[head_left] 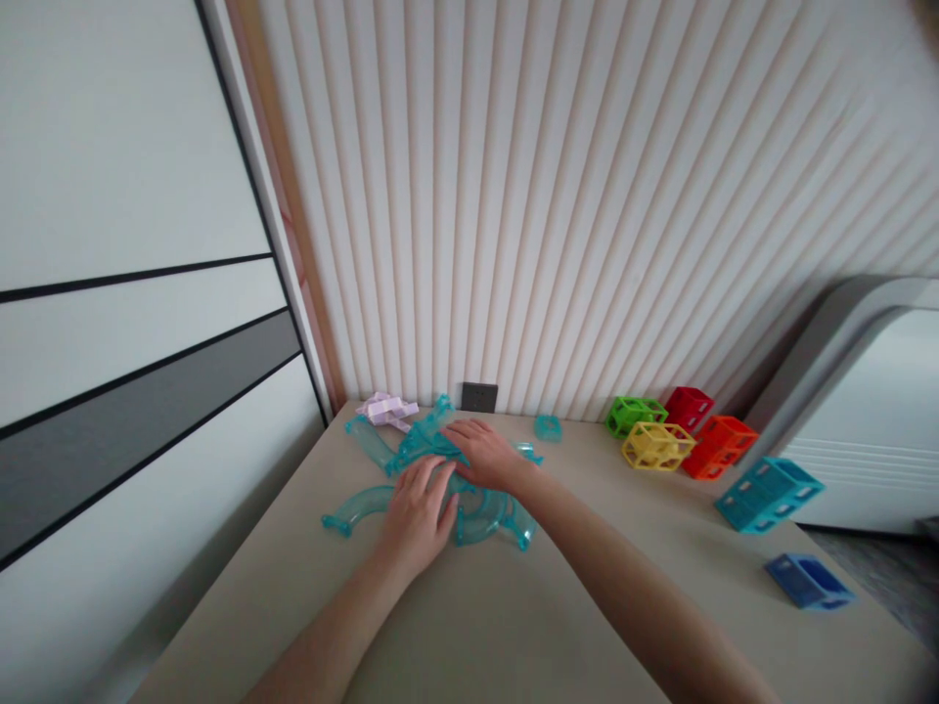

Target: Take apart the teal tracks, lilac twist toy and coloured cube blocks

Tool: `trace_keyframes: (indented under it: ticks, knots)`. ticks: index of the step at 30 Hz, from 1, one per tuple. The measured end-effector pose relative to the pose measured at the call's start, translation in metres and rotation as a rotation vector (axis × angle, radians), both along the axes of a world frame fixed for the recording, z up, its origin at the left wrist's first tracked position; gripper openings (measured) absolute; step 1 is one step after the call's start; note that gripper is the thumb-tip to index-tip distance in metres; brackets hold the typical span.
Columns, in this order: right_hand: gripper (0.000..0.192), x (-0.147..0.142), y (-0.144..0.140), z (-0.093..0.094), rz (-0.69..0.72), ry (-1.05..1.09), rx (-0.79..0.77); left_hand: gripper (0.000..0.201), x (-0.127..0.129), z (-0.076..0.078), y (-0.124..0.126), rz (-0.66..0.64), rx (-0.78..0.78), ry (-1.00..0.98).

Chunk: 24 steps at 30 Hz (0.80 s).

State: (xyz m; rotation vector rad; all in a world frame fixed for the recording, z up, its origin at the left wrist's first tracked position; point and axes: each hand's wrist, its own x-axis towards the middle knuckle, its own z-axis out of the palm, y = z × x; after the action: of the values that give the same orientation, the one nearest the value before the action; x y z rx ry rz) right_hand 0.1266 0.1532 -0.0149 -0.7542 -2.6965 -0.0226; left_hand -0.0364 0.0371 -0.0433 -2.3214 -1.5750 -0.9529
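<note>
Head view: looks forward, down over table (484, 626) toward ribbed wall (514, 196).

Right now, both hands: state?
Left hand: open, palm down over translucent teal curved tubes; no grip visible.
Right hand: open, palm down over the same tubes.

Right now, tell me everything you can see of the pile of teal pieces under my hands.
The pile is a loose heap of see-through teal pieces that look like plastic. Several are curved tubes with small, darker fittings at their ends. They lie at different angles on the pale table, some overlapping. One curved tube sticks out beyond the left hand. That hand and the right hand lie over the middle, hiding some pieces; whether either grips any, I can't tell.
</note>
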Motion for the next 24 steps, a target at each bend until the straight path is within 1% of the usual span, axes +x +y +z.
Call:
trace_keyframes:
  ticks: [2, 4, 7, 10, 12, 13, 15, 17, 20, 22, 24]
  knots:
    - [0.055, -0.007, 0.001, -0.005, -0.02, 0.0, -0.014, 0.042, -0.013, -0.007, 0.008, 0.099, 0.007, 0.032]
    - [0.053, -0.008, 0.003, -0.008, -0.037, 0.007, -0.013, 0.046, -0.024, -0.014, 0.015, 0.161, -0.015, 0.06]
    - [0.049, -0.005, 0.004, -0.009, -0.045, 0.011, -0.004, 0.05, -0.033, -0.022, 0.021, 0.192, -0.074, 0.068]
    - [0.046, -0.001, 0.002, -0.006, -0.058, 0.045, 0.001, 0.052, -0.033, -0.025, 0.022, 0.21, -0.094, 0.039]
    - [0.045, 0.001, -0.003, -0.003, -0.098, 0.154, -0.019, 0.053, -0.029, -0.025, 0.022, 0.219, -0.081, 0.015]
    - [0.045, 0.003, -0.006, -0.002, -0.125, 0.248, -0.046, 0.054, -0.028, -0.023, 0.021, 0.218, -0.073, 0.0]
    - [0.042, 0.006, -0.014, 0.001, -0.176, 0.489, -0.138, 0.055, -0.024, -0.02, 0.02, 0.208, -0.057, -0.032]
    - [0.039, 0.012, -0.025, 0.002, -0.202, 0.745, -0.27, 0.054, -0.02, -0.016, 0.018, 0.174, -0.045, -0.066]
    - [0.044, 0.024, -0.046, 0.002, -0.2, 1.053, -0.504, 0.052, -0.013, -0.009, 0.011, 0.066, -0.024, -0.136]
    - [0.051, 0.034, -0.063, 0.001, -0.188, 1.186, -0.677, 0.055, -0.009, -0.005, 0.004, -0.049, -0.012, -0.194]
    - [0.057, 0.045, -0.082, -0.001, -0.186, 1.222, -0.857, 0.063, -0.004, 0.0, -0.004, -0.176, -0.007, -0.226]
